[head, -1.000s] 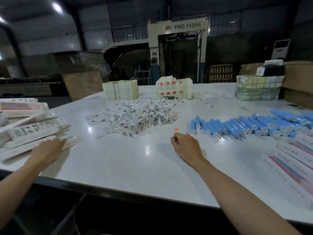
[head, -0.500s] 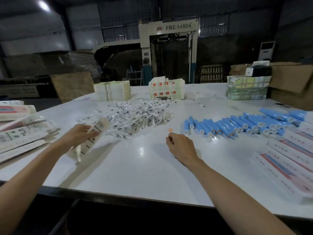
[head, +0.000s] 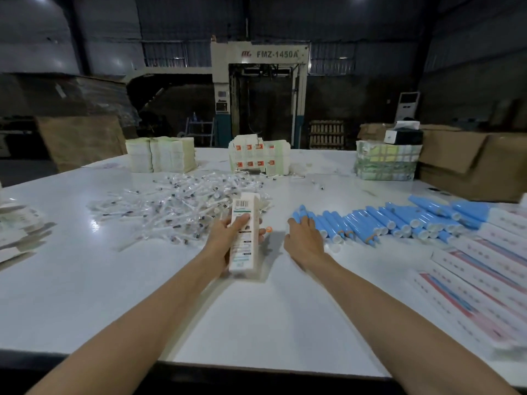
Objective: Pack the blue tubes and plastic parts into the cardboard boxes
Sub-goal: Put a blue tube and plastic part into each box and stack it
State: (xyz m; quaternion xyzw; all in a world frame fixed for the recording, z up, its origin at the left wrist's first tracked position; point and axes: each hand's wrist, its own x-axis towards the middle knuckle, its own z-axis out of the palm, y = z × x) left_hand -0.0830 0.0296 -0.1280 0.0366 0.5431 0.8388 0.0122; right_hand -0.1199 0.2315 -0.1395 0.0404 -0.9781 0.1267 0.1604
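Note:
My left hand [head: 228, 235] grips a long white carton [head: 243, 238] with a barcode on its far end, held over the middle of the white table [head: 85, 295]. My right hand [head: 303, 238] lies with fingers stretched out, its fingertips touching the nearest of several blue tubes [head: 379, 220] that lie in a row to the right. A heap of clear plastic parts [head: 176, 209] sprawls behind and left of the carton.
Flat white cartons lie stacked at the left edge [head: 17, 232] and more cartons with red and blue stripes at the right [head: 479, 275]. Bundles of folded leaflets [head: 161, 153] [head: 259, 158] [head: 386, 162] stand at the back. Brown cardboard boxes [head: 470, 163] sit far right.
My left hand picked a carton from the left stack and carried it to the table's middle. My right hand slid right to the blue tubes.

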